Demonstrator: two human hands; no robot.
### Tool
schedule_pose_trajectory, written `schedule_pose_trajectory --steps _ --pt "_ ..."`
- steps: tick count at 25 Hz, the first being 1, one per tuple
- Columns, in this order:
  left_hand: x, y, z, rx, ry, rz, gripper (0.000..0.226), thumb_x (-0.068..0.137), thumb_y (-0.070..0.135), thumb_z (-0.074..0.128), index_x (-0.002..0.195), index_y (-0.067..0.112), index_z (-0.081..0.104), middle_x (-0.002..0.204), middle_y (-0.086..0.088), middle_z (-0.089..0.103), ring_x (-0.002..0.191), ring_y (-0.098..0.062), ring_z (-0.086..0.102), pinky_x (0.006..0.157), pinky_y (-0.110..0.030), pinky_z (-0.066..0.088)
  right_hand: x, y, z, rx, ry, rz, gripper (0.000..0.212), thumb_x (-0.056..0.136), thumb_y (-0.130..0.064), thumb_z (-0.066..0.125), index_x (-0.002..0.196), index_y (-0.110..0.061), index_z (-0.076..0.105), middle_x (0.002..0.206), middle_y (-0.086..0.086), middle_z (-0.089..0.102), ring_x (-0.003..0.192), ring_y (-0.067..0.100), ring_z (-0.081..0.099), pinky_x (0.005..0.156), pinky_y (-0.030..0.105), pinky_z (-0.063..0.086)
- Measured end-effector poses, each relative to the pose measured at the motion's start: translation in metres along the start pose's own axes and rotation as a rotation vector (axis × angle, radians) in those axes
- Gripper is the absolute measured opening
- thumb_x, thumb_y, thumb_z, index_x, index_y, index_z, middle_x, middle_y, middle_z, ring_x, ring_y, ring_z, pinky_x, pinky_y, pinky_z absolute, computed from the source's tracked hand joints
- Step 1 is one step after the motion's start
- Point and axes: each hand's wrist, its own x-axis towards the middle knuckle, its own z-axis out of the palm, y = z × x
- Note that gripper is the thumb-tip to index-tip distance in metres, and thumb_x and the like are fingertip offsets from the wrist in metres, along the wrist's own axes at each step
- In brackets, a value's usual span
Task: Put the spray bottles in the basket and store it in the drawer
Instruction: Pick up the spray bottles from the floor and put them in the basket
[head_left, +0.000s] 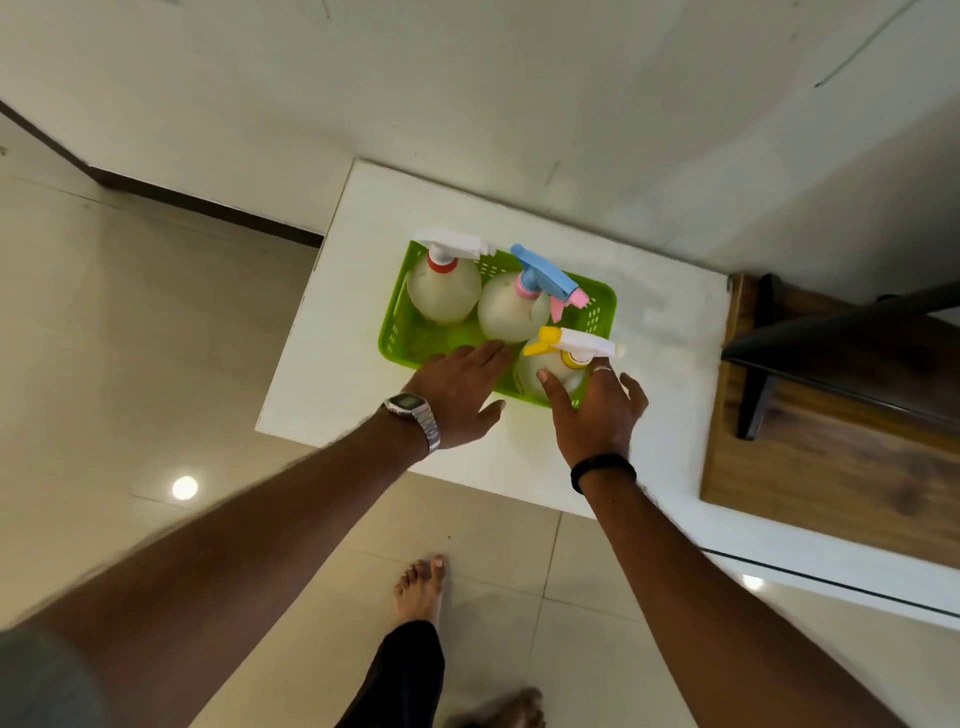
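Observation:
A green plastic basket (397, 317) sits on a white cabinet top (649, 332). Three pale spray bottles stand in it: one with a white trigger and red collar (444, 286), one with a blue and pink trigger (511, 312), one with a white and yellow trigger (558, 371). My left hand (460, 392), with a watch on the wrist, lies flat over the basket's near rim, fingers apart. My right hand (597, 415) is spread around the near side of the yellow-trigger bottle, fingers touching it but not closed.
A wooden shelf or table (831, 441) with a dark bar stands to the right of the cabinet. The white wall rises behind. Tiled floor (130, 364) lies to the left and below, where my bare feet (421, 592) stand.

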Motion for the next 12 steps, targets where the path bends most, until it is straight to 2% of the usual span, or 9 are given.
schedule_pose_trajectory --steps 3,6,7,9,12 --pt "0.002 -0.003 0.008 0.081 -0.038 -0.012 0.075 0.096 0.045 0.048 0.158 0.013 0.018 0.165 -0.007 0.025 0.133 -0.031 0.048 0.099 -0.044 0.046 0.000 -0.004 -0.002 0.050 0.002 0.002 0.039 0.091 -0.039 0.069 0.111 -0.007 0.061 0.106 0.008 0.072 0.103 0.028 0.065 0.114 0.050 0.026" --pt "-0.005 0.002 0.016 0.166 -0.004 0.004 0.071 0.095 0.045 0.049 0.154 0.013 0.027 0.162 -0.007 0.031 0.140 -0.029 0.042 0.109 -0.045 0.033 -0.001 -0.007 -0.004 0.093 -0.011 -0.009 0.045 0.087 -0.033 0.075 0.115 -0.001 0.061 0.108 0.014 0.070 0.102 0.037 0.064 0.102 0.054 0.041" --pt "-0.008 0.004 0.018 0.169 0.027 -0.008 0.071 0.094 0.045 0.049 0.154 0.012 0.028 0.161 -0.007 0.033 0.145 -0.029 0.036 0.114 -0.047 0.027 -0.005 -0.007 -0.005 0.123 -0.004 -0.026 0.052 0.084 -0.031 0.078 0.122 -0.001 0.059 0.115 0.015 0.069 0.106 0.038 0.063 0.099 0.053 0.044" --pt "-0.020 0.009 0.021 0.139 0.123 -0.038 0.073 0.092 0.043 0.052 0.154 0.010 0.030 0.160 -0.009 0.035 0.150 -0.029 0.029 0.119 -0.049 0.021 -0.021 -0.004 -0.007 0.207 0.056 -0.022 0.067 0.082 -0.024 0.078 0.139 -0.003 0.050 0.137 0.015 0.058 0.124 0.035 0.056 0.105 0.046 0.044" --pt "-0.063 0.021 0.041 0.017 0.281 -0.055 0.081 0.086 0.040 0.056 0.156 0.010 0.027 0.165 -0.014 0.024 0.154 -0.032 0.022 0.118 -0.051 0.025 -0.069 0.014 -0.010 0.272 0.141 0.047 0.068 0.086 -0.018 0.068 0.148 -0.015 0.041 0.154 0.007 0.043 0.142 0.024 0.041 0.109 0.040 0.033"
